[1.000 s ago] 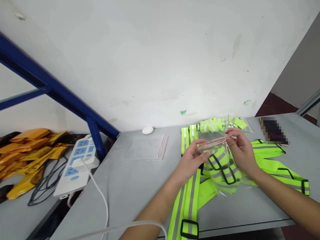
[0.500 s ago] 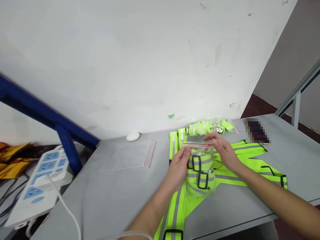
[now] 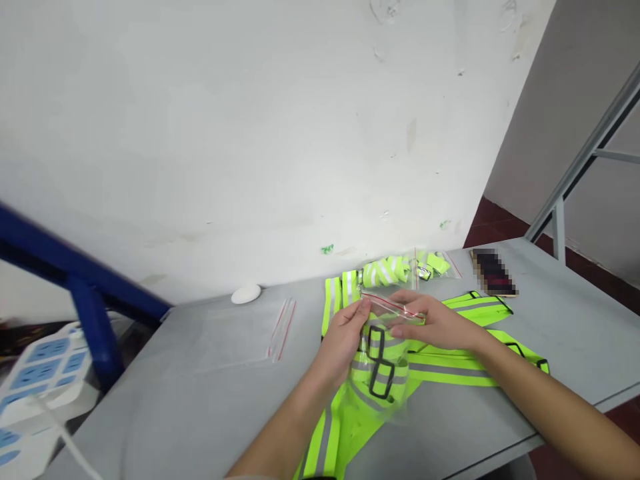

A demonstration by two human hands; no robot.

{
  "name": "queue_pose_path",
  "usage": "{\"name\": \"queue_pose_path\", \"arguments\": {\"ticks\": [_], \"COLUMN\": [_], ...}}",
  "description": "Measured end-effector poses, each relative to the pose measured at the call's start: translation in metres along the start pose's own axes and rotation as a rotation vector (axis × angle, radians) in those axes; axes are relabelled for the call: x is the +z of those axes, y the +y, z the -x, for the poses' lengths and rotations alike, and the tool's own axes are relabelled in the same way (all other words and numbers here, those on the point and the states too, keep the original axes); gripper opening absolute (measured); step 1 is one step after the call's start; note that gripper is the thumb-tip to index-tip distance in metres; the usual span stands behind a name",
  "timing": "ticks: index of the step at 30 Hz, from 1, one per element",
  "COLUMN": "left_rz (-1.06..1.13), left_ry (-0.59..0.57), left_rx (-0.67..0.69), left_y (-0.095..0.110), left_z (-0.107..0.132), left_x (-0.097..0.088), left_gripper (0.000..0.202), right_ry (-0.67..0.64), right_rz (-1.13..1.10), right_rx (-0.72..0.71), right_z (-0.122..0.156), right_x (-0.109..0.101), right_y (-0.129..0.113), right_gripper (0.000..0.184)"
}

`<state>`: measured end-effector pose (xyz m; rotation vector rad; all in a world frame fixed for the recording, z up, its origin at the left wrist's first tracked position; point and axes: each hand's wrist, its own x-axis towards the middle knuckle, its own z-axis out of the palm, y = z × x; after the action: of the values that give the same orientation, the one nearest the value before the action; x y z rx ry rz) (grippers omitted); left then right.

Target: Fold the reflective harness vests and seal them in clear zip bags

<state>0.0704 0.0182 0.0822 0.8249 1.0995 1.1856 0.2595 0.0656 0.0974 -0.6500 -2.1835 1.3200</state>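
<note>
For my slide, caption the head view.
Left hand grips a clear bag of yellow-green straps, right hand at its red-lined top, above a grey table.

Packing workspace: reflective straps, zip bags.

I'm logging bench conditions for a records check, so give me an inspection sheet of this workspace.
Surface: grey table, set against a pale, scuffed wall.
Job's things: filled bag, clear with a red line near its top, holding green reflective strap and black buckles; loose straps below and to the right; bagged straps near the wall; flat clear bagging at left.
Clutter: white rounded object; phone-like item, pixelated.
Hands: left hand pinches the filled bag's upper edge; right hand at its top, grip unclear.
Cables: white cable by the power strip, left of the table.
Surroundings: blue frame left, grey frame right.
</note>
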Motion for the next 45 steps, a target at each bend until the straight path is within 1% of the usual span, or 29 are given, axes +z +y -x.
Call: {"name": "queue_pose_path", "arguments": {"ticks": [2,4,6,8,11,13,16,19,24,27,30,32,34,36,39,43,45], "left_rz": [0.012,0.048,0.081,0.108,0.111,0.081,0.037,0.020,0.015,0.005,0.016,0.038,0.062,0.089,0.127,0.121,0.102], "left_ry": [-0.032,-0.039,-0.021,0.016,0.085,0.108,0.141,0.197,0.264,0.288,0.304,0.308,0.313,0.316,0.315,0.352,0.363], "left_rx": [0.009,0.013,0.009,-0.002,0.005,0.024,0.021,0.024,0.125,0.150,0.156,0.155,0.147,0.126,0.104,0.190,0.212], "left_y": [0.010,0.020,0.024,0.022,0.007,-0.003,-0.014,-0.019,-0.029,-0.033,-0.035,-0.035,-0.033,-0.032,-0.030,-0.032,-0.033], "left_z": [-0.006,-0.013,-0.021,-0.027,-0.035,-0.038,-0.042,-0.044,-0.048,-0.049,-0.050,-0.050,-0.049,-0.047,-0.044,-0.042,-0.041], "left_x": [0.008,0.017,0.025,0.031,0.033,0.032,0.027,0.021,0.014,0.012,0.012,0.011,0.012,0.013,0.015,0.017,0.017], "left_gripper": [0.051,0.050,0.049,0.048,0.047,0.046,0.046,0.044,0.043,0.044,0.044,0.045,0.046,0.046,0.044,0.041,0.039], "right_ry": [0.056,0.178,0.313,0.420,0.490,0.475,0.419,0.397,0.383,0.327,0.243,0.215,0.226,0.244,0.237,0.247,0.242], "right_rz": [-0.012,-0.060,-0.176,-0.324,-0.428,-0.420,-0.348,-0.268,-0.185,-0.172,-0.188,-0.196,-0.197,-0.191,-0.168,-0.116,-0.100], "right_rx": [-0.018,-0.008,0.041,0.095,0.128,0.150,0.200,0.231,0.314,0.375,0.415,0.417,0.402,0.385,0.355,0.294,0.280], "right_z": [0.000,-0.002,-0.004,-0.006,-0.008,-0.008,-0.007,-0.006,-0.006,-0.005,-0.005,-0.005,-0.005,-0.004,-0.004,-0.006,-0.007], "right_x": [-0.008,-0.015,-0.021,-0.027,-0.036,-0.041,-0.043,-0.042,-0.043,-0.043,-0.043,-0.041,-0.039,-0.038,-0.039,-0.041,-0.042], "right_y": [-0.001,0.004,0.015,0.028,0.044,0.050,0.052,0.052,0.061,0.066,0.067,0.064,0.062,0.062,0.065,0.072,0.073], "right_gripper": [0.020,0.020,0.024,0.030,0.037,0.037,0.035,0.035,0.034,0.035,0.040,0.044,0.046,0.044,0.043,0.041,0.040]}}
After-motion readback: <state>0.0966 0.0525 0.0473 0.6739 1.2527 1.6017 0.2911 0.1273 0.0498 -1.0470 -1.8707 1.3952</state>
